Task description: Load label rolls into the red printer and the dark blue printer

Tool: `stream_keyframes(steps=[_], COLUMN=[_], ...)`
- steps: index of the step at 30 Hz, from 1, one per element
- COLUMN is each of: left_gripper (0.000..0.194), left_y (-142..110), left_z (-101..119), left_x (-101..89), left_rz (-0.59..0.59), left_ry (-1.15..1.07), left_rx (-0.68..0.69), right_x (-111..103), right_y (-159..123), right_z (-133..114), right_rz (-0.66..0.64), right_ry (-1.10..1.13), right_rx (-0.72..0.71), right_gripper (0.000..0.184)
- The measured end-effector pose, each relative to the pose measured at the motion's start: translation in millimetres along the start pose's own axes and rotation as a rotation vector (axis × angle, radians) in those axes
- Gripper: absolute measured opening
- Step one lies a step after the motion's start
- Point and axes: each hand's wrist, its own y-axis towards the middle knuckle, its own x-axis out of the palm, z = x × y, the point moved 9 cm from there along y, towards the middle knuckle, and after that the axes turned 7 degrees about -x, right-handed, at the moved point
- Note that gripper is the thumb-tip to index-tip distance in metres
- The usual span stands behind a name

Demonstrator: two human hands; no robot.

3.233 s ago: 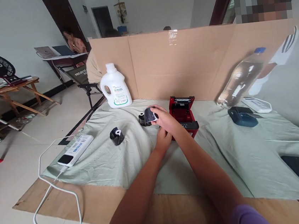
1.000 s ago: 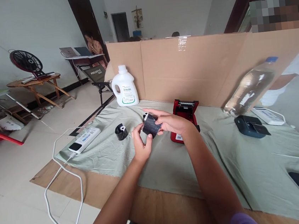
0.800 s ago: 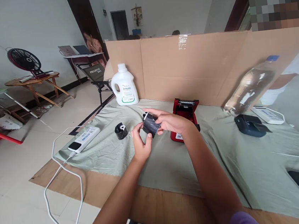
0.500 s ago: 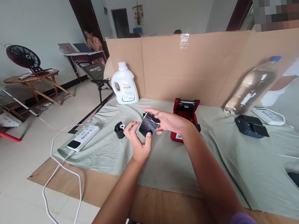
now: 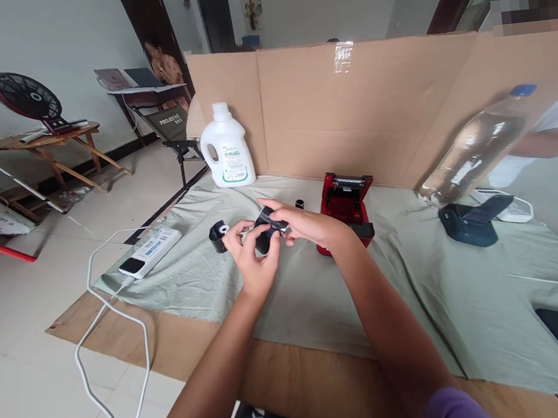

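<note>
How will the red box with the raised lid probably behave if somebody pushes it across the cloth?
The red box would probably slide rather than roll, since its body is squarish. Its raised lid might swing or wobble, as it stands open above the body. The cloth beneath may bunch up, because it lies wrinkled.

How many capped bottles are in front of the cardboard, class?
2: a white handled bottle near the left end of the cardboard, and a clear, blue-capped bottle toward its right. None seems hidden.
</note>
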Motion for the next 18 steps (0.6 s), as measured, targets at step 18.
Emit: stream_keyframes(steps=[18], left_gripper=[0.008], left_y=[1.4], left_z=[-4.2], left_x=[3.3], left_rz=[-0.035], left_ry=[-0.004], left_rx=[-0.027], right_x=[5.9], right_y=[-1.7], right_z=[-2.4], right_rz=[-0.002], right_ry=[-0.155], right_rx=[0.012], right_gripper=[0.068])
